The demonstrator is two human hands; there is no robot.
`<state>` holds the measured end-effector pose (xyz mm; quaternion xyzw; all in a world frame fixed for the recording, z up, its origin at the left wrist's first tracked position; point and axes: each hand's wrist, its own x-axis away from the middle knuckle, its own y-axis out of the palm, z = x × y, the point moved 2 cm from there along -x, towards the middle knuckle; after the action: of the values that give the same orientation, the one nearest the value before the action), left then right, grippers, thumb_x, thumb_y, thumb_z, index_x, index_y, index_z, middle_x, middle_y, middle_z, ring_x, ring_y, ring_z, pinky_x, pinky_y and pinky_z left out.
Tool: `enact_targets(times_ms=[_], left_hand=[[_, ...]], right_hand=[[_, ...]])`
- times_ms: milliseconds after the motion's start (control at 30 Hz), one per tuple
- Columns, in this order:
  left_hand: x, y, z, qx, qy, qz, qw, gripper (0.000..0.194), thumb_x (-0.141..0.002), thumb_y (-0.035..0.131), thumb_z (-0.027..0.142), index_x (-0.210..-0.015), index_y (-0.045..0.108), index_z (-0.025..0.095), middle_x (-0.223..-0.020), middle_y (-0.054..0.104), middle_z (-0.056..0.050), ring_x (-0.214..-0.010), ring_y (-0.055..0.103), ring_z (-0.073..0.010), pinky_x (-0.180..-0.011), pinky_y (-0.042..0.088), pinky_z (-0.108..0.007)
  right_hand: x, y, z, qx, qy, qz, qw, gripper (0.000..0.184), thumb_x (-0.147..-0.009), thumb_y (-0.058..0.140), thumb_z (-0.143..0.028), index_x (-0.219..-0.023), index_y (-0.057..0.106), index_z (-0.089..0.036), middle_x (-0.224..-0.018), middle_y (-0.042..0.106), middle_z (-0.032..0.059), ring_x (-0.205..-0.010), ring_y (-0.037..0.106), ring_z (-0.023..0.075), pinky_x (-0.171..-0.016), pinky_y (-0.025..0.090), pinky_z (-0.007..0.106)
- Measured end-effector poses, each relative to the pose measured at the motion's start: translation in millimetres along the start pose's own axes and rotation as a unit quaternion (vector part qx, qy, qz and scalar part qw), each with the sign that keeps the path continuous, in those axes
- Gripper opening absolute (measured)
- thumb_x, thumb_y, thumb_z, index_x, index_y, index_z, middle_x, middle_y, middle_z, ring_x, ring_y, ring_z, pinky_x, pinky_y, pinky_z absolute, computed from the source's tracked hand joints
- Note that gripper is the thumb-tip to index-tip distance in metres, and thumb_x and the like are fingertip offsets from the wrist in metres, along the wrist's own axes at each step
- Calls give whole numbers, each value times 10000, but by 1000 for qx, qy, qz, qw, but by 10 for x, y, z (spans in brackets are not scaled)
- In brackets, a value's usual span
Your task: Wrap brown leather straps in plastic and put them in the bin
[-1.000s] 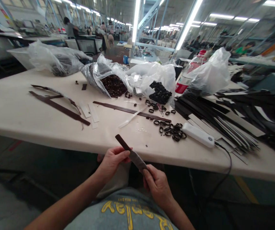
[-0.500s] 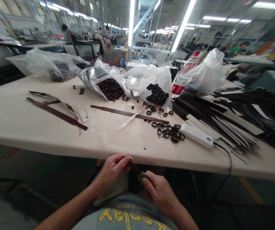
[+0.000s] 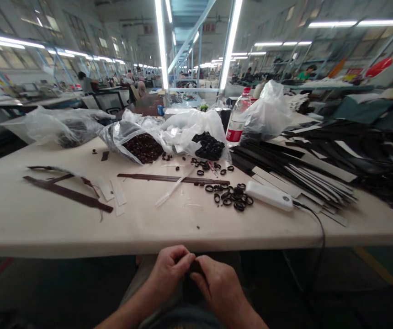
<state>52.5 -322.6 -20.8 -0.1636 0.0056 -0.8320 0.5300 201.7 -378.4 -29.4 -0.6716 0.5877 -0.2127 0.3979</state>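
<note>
Just below the table's front edge, my left hand (image 3: 169,269) and my right hand (image 3: 219,278) are close together, fingertips almost meeting. Both are closed on a dark brown strap (image 3: 198,267), of which only a short piece shows between the fingers; the rest is hidden by my hands. On the table beyond lie a long brown strap (image 3: 169,178), a translucent white strip (image 3: 174,187) across it, and a cluster of black loops (image 3: 236,197). A white corded device (image 3: 269,195) sits right of the loops.
Behind stand an open bag of small brown pieces (image 3: 143,147), a bag of black pieces (image 3: 209,145) and a red-capped bottle (image 3: 237,119). Stacked black strips (image 3: 285,169) cover the right side. Brown straps (image 3: 68,194) and white strips (image 3: 117,192) lie left. A cord (image 3: 321,228) hangs over the edge.
My hands have come closer together, the right one moving in toward the left, so less of the strap shows. The head view has tilted up and shifted slightly right.
</note>
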Motion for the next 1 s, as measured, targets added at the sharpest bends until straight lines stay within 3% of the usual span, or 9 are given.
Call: enact_targets(times_ms=[200, 433, 567, 667, 733, 800, 867, 900, 1000], left_hand=[[-96, 2, -47, 51, -41, -28, 997, 472, -759, 647, 590, -598, 543, 159, -497, 469, 32, -478, 379, -98, -478, 287, -232], [-172, 81, 49, 68, -73, -64, 993, 534, -707, 687, 658, -591, 532, 161, -487, 478, 37, -450, 374, -81, -457, 280, -222], [-324, 39, 213, 14, -67, -139, 988, 492, -769, 655, 613, -614, 573, 153, -518, 525, 18, -459, 435, -91, -458, 320, -217], [-681, -103, 475, -78, 33, -140, 986, 426, -864, 586, 525, -681, 651, 145, -598, 593, -15, -522, 513, -116, -509, 398, -229], [-1033, -221, 691, -179, 137, -56, 973, 323, -893, 579, 436, -823, 715, 152, -711, 643, -34, -598, 566, -136, -583, 448, -244], [-1408, -284, 866, -324, 213, 24, 922, 244, -905, 586, 335, -1024, 738, 186, -873, 683, -55, -694, 606, -153, -696, 470, -265], [-1749, -267, 953, -435, 232, 47, 869, 273, -902, 596, 262, -1141, 720, 217, -1013, 687, -72, -795, 636, -175, -789, 468, -284], [-1893, -239, 967, -460, 231, 45, 856, 272, -890, 609, 230, -1134, 728, 218, -1040, 687, -81, -845, 644, -192, -818, 464, -293], [-2192, -134, 962, -472, 222, 38, 852, 185, -858, 627, 162, -964, 778, 182, -999, 701, -102, -903, 651, -231, -834, 465, -315]], right_hand=[[35, 73, 49, 56, -24, 69, 996, 256, -1034, 402, -278, -836, 546, -206, -708, 657, 15, -594, 640, 183, -563, 309, 295], [-45, -49, 77, 62, -13, 3, 998, 240, -1027, 436, -276, -834, 546, -184, -718, 682, 46, -624, 662, 195, -554, 285, 304], [-74, -137, 137, 29, 3, -21, 999, 294, -1041, 368, -277, -859, 577, -178, -754, 702, 56, -670, 671, 183, -575, 309, 300], [-39, -145, 187, -5, 25, -21, 999, 326, -1049, 330, -292, -868, 581, -189, -751, 700, 48, -669, 664, 175, -589, 320, 294], [3, -129, 206, -33, 43, -25, 998, 337, -1051, 318, -297, -864, 578, -194, -760, 698, 46, -677, 665, 176, -600, 331, 290], [47, -109, 211, -57, 55, -30, 996, 344, -1052, 307, -307, -864, 575, -199, -769, 696, 46, -694, 669, 181, -608, 342, 286], [88, -93, 215, -71, 60, -30, 995, 351, -1052, 293, -317, -870, 571, -205, -766, 692, 43, -701, 672, 185, -608, 348, 285], [106, -88, 221, -73, 60, -25, 995, 359, -1052, 281, -322, -872, 569, -207, -762, 690, 42, -700, 673, 186, -608, 351, 286], [150, -86, 273, -73, 50, 0, 996, 397, -1058, 235, -346, -875, 560, -210, -761, 689, 47, -689, 672, 187, -613, 368, 286]])
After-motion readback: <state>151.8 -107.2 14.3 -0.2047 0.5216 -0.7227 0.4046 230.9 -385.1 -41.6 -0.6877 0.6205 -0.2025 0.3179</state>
